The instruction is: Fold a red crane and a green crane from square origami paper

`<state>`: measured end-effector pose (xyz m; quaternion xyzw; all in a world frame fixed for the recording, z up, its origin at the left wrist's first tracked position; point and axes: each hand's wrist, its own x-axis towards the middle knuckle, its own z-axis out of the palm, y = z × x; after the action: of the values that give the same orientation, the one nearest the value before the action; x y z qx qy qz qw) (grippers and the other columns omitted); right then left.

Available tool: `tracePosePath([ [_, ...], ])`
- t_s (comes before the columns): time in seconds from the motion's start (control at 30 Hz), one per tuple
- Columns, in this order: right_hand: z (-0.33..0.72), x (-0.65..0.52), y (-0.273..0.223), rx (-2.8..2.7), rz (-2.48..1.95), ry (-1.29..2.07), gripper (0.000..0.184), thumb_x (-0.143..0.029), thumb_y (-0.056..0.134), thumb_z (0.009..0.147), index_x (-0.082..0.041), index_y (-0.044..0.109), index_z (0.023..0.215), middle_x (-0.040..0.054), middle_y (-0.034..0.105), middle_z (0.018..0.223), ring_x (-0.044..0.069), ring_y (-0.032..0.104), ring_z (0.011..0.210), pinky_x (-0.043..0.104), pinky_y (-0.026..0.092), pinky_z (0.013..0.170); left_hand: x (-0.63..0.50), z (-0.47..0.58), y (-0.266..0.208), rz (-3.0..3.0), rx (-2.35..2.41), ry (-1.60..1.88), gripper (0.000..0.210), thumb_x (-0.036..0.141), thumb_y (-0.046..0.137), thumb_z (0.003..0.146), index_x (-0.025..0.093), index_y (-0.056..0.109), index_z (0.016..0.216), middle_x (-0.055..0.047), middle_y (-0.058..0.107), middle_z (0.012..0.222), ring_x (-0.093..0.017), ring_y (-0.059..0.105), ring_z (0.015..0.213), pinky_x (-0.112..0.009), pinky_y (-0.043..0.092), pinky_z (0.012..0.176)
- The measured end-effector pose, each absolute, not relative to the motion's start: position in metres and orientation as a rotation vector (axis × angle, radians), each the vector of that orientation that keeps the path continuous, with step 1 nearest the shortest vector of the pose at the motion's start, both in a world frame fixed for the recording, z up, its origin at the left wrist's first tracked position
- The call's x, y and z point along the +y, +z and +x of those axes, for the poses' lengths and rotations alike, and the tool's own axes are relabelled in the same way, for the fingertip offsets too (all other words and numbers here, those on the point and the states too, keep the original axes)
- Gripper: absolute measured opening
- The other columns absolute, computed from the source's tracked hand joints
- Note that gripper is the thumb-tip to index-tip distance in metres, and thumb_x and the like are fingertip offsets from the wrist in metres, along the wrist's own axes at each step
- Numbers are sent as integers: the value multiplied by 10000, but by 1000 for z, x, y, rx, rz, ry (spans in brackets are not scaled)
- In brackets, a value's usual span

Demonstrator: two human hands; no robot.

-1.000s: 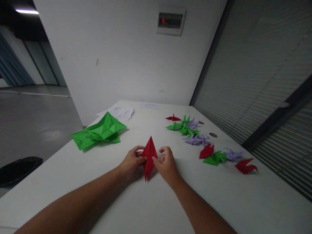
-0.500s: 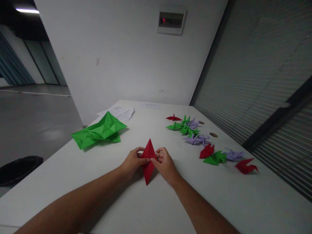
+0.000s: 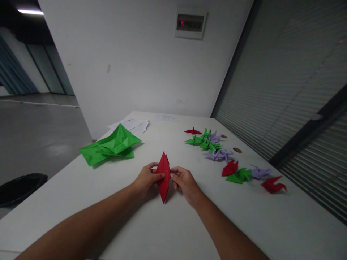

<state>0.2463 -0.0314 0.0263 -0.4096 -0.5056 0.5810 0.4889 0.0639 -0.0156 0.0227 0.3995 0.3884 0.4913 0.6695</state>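
A red folded origami paper (image 3: 163,186), long and diamond-shaped with pointed ends, is held just above the white table in front of me. My left hand (image 3: 148,179) grips its left side, thumb flat across the front face and fingers behind. At its right edge my right hand (image 3: 184,182) pinches the paper between thumb and forefinger, the other fingers curled. A narrow flap shows along the upper right edge. The back of the paper is hidden from me.
Crumpled green paper sheets (image 3: 114,146) lie left on the white table (image 3: 173,231), with white papers (image 3: 132,124) behind. Folded cranes in green (image 3: 208,144), purple (image 3: 218,155) and red (image 3: 273,185) line the right side. A black-lined bin (image 3: 23,187) stands beyond the left edge.
The red paper has narrowed, its right part now folded or turned, and has shifted slightly left. My right thumb has moved from its middle to its right edge.
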Motion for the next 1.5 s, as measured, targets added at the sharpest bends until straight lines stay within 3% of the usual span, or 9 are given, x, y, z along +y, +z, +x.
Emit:
tracePosePath([
  [0.4,247,-32,26,-1270,-976,1421,363,-417,857,671,-167,662,849,-28,615,675,73,472,507,198,353,443,-19,68,26,970,942,1078,622,235,943,555,138,612,1072,-39,742,749,-155,671,602,-237,505,574],
  [0.93,245,-33,28,-1256,-1039,1376,298,-368,832,672,-165,638,770,-42,589,621,64,434,457,201,313,422,-23,68,26,982,819,1042,635,195,953,562,133,627,1103,-101,780,840,-202,723,664,-291,547,652],
  [1.17,247,-30,28,-1225,-1083,1301,266,-342,814,660,-170,625,734,-60,554,562,58,406,416,195,280,400,-23,65,32,843,748,1032,405,173,791,678,163,649,1057,-54,751,800,-171,696,654,-293,548,673],
  [1.3,248,-27,27,-1199,-1086,1284,259,-336,801,661,-167,624,747,-54,571,571,56,405,414,192,275,400,-23,63,36,763,650,991,401,160,662,678,155,659,1079,-101,767,848,-206,726,738,-306,562,713],
  [1.5,249,-27,26,-1182,-1074,1291,270,-344,800,664,-165,622,757,-40,590,596,58,410,425,196,281,409,-21,60,34,759,630,970,332,125,716,758,145,668,1086,-119,765,929,-200,736,770,-310,574,750],
])
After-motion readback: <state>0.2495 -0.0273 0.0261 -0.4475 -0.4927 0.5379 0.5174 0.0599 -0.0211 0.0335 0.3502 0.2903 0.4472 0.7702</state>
